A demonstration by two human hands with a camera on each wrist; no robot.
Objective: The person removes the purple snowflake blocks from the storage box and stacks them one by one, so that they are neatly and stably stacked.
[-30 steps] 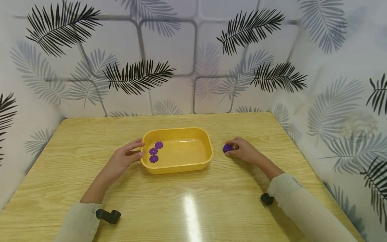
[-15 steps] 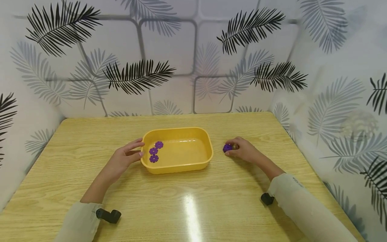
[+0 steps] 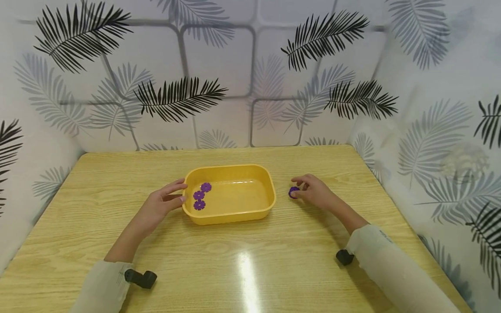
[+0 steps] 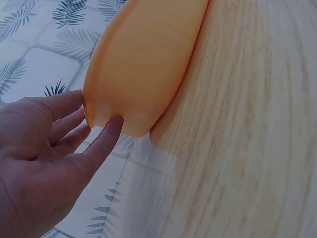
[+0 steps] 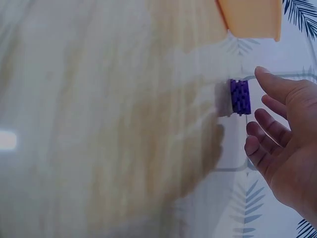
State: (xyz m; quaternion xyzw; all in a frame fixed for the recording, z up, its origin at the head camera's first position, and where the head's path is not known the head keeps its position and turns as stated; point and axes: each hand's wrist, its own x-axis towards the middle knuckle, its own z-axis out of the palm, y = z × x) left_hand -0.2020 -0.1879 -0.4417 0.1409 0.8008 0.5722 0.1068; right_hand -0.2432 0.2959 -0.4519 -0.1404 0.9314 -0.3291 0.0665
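A yellow tray (image 3: 231, 216) stands on the table, with several purple flower-shaped pieces (image 3: 198, 195) lying at its left end. My left hand (image 3: 156, 211) touches the tray's left end with fingers and thumb; in the left wrist view the hand (image 4: 54, 153) rests its fingertips on the tray's wall (image 4: 141, 64). Right of the tray, a small stack of purple pieces (image 3: 293, 192) sits on the table beside my right hand (image 3: 317, 193). In the right wrist view the stack (image 5: 240, 96) stands apart from the right hand (image 5: 292, 139), whose fingers are relaxed around nothing.
The wooden table (image 3: 188, 269) meets a leaf-patterned covering (image 3: 235, 121) at the back and sides. A black device (image 3: 141, 279) sits at the left sleeve and another (image 3: 345, 257) at the right sleeve. The tray's corner (image 5: 252, 20) shows in the right wrist view.
My right hand's fingers have parted from the purple stack, which stays on the table. The left hand and the tray have not visibly moved.
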